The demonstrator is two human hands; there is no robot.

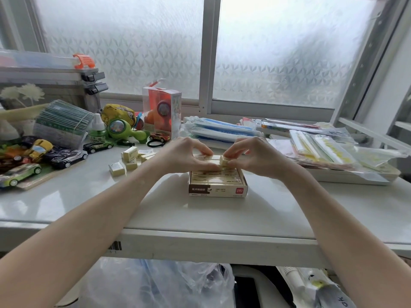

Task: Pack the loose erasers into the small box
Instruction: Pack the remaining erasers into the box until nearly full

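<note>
Eraser [224,161] pinched by right hand [255,158], small box [218,190] reading "FINE ARTS"

Your right hand [255,157] pinches a cream wrapped eraser [224,161], tilted, above the far rows of the small brown-and-cream cardboard box [218,190]. Your left hand [186,155] rests fingertips on the packed erasers. Loose cream erasers [126,161] lie left on the white tabletop [89,196].
</note>
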